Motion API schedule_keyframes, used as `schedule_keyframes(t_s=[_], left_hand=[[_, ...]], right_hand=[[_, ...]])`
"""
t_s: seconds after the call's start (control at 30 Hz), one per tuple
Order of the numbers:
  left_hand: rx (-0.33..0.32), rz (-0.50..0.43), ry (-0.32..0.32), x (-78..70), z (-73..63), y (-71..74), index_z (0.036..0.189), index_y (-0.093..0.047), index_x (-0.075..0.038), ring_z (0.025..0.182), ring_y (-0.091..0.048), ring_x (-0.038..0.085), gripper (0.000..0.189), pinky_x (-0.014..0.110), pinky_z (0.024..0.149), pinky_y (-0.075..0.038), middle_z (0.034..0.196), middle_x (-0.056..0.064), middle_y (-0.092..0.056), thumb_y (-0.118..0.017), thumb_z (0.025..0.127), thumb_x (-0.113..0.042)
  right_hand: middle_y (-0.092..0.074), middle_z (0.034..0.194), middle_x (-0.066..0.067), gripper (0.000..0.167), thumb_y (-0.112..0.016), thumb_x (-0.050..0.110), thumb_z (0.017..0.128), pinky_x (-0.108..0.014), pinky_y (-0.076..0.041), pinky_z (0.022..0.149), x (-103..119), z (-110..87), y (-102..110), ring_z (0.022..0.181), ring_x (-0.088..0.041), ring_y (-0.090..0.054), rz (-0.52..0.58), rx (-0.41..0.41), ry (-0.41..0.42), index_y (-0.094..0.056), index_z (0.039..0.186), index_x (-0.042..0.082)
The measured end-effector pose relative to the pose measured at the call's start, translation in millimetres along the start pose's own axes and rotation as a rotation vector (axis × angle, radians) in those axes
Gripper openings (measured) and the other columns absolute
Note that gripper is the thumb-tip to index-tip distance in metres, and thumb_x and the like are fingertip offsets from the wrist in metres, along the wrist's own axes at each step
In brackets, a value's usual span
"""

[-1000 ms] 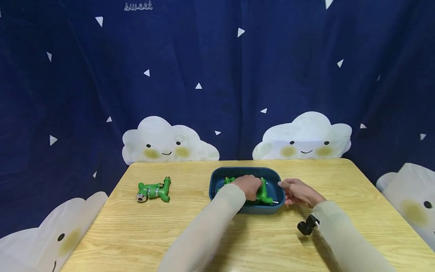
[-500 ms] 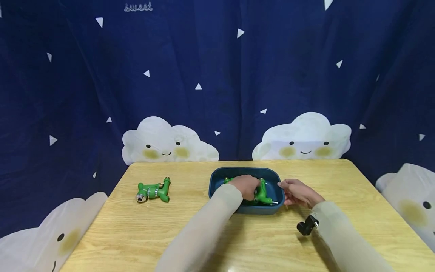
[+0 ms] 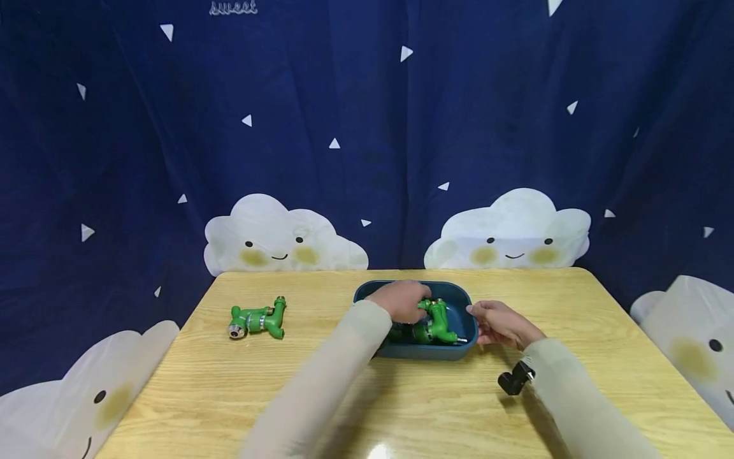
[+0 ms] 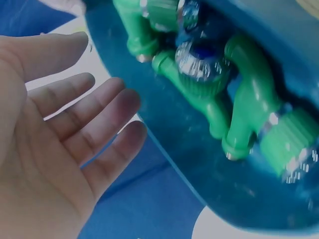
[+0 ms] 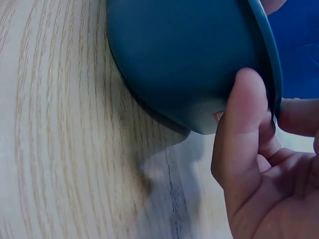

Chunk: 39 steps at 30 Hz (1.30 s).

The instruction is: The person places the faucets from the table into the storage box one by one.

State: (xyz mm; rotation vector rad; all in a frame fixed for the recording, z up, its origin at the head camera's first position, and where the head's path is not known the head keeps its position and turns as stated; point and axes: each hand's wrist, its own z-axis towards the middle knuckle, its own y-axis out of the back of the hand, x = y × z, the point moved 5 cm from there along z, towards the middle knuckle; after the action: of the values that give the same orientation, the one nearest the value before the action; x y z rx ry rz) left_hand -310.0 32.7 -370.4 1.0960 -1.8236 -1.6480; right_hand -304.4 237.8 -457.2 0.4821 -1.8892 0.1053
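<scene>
A dark teal plastic basin (image 3: 427, 350) stands on the table, with green faucets inside. In the left wrist view three of them show: one faucet (image 4: 254, 89) at the right, another (image 4: 199, 74) with a chrome cap in the middle, and part of a third (image 4: 134, 25) at the top. My left hand (image 3: 399, 301) is over the basin's left part, its fingers (image 4: 112, 107) relaxed and holding nothing. At the basin's right end, my right hand (image 3: 501, 323) pinches the rim between thumb and fingers (image 5: 244, 114).
One more green faucet (image 3: 257, 319) with a chrome end lies on the wooden table (image 3: 189, 395) at the left. A dark blue curtain (image 3: 367, 127) with cloud prints hangs behind the table. A black wrist camera (image 3: 514, 378) sticks out from the right sleeve.
My left hand has let go of a faucet inside the basin and drawn back up and left, so more of the faucets shows. The right hand keeps its grip on the rim.
</scene>
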Motion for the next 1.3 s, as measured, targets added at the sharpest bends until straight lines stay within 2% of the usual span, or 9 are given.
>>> schedule_keyframes(t_s=[0.07,0.17,0.37,0.53,0.83,0.97,1.07,1.2,1.3], left_hand=[[-0.001,-0.011,0.011,4.6,-4.8,4.5,0.142,-0.055,-0.017,0.128,-0.058,0.016,0.046,0.033,0.106,-0.049,0.143,0.0,-0.059,-0.061,0.098,-0.027],[-0.012,-0.012,0.005,11.6,-11.3,10.7,0.143,-0.055,-0.016,0.132,-0.056,0.017,0.045,0.033,0.108,-0.047,0.145,0.0,-0.057,-0.06,0.099,-0.027],[-0.045,-0.005,-0.017,22.5,-27.8,27.2,0.143,-0.054,-0.015,0.131,-0.055,0.02,0.045,0.036,0.109,-0.047,0.144,0.004,-0.057,-0.059,0.1,-0.026],[-0.081,-0.009,-0.008,35.5,-42.8,37.3,0.141,-0.056,-0.013,0.125,-0.059,0.022,0.044,0.038,0.106,-0.048,0.14,0.006,-0.058,-0.059,0.099,-0.027],[-0.144,-0.085,0.004,64.0,-66.0,40.5,0.136,-0.059,-0.009,0.117,-0.062,0.024,0.041,0.041,0.102,-0.05,0.131,0.009,-0.062,-0.06,0.098,-0.024],[-0.196,-0.09,0.025,79.5,-77.2,46.2,0.134,-0.06,-0.008,0.115,-0.063,0.026,0.04,0.042,0.101,-0.05,0.128,0.01,-0.064,-0.062,0.097,-0.024],[-0.229,-0.077,0.017,90.6,-83.8,49.2,0.131,-0.062,-0.007,0.114,-0.064,0.028,0.038,0.043,0.1,-0.051,0.126,0.012,-0.065,-0.062,0.097,-0.023],[-0.25,-0.078,0.027,105.5,-92.2,46.7,0.129,-0.063,-0.004,0.119,-0.062,0.031,0.038,0.044,0.104,-0.049,0.129,0.014,-0.065,-0.06,0.096,-0.021],[-0.269,-0.067,0.06,117.3,-97.8,41.0,0.13,-0.062,-0.002,0.124,-0.059,0.032,0.039,0.045,0.108,-0.046,0.133,0.015,-0.062,-0.061,0.096,-0.022]], right_hand=[[-0.058,0.07,0.002,0.025,-0.04,0.023,0.107,-0.023,-0.057,0.059,-1,-0.2,-1,0.061,-0.008,-0.06,-0.001,0.003,-0.001,-0.05,0.091,0.007],[-0.058,0.071,0.001,0.025,-0.041,0.023,0.107,-0.023,-0.057,0.06,-2,-1.3,-2,0.061,-0.008,-0.061,0.005,-0.001,-0.009,-0.05,0.092,0.006],[-0.059,0.071,0.001,0.024,-0.04,0.023,0.108,-0.023,-0.057,0.059,-2,-2.5,-2,0.06,-0.008,-0.061,0.007,-0.004,-0.005,-0.05,0.096,0.004],[-0.06,0.072,0.0,0.024,-0.041,0.023,0.107,-0.022,-0.056,0.058,-3,-1.3,-4,0.061,-0.008,-0.061,0.015,0.001,0.0,-0.049,0.097,0.003],[-0.061,0.072,0.001,0.023,-0.041,0.022,0.107,-0.023,-0.056,0.058,-5,0.0,-6,0.062,-0.008,-0.061,-0.005,-0.028,-0.024,-0.05,0.094,0.005],[-0.061,0.072,0.001,0.025,-0.041,0.023,0.107,-0.022,-0.057,0.059,-3,1.7,-7,0.061,-0.008,-0.062,-0.001,-0.015,-0.011,-0.05,0.093,0.004],[-0.06,0.071,0.0,0.027,-0.041,0.024,0.107,-0.023,-0.057,0.059,-1,1.9,-5,0.06,-0.008,-0.061,-0.001,-0.007,-0.006,-0.049,0.094,0.003],[-0.059,0.071,0.0,0.027,-0.042,0.025,0.107,-0.023,-0.057,0.059,2,1.3,-2,0.06,-0.009,-0.061,-0.008,-0.01,-0.012,-0.049,0.094,0.003],[-0.059,0.072,0.0,0.026,-0.043,0.025,0.107,-0.024,-0.057,0.059,5,1.5,0,0.061,-0.009,-0.061,-0.013,-0.018,-0.012,-0.05,0.092,0.004]])
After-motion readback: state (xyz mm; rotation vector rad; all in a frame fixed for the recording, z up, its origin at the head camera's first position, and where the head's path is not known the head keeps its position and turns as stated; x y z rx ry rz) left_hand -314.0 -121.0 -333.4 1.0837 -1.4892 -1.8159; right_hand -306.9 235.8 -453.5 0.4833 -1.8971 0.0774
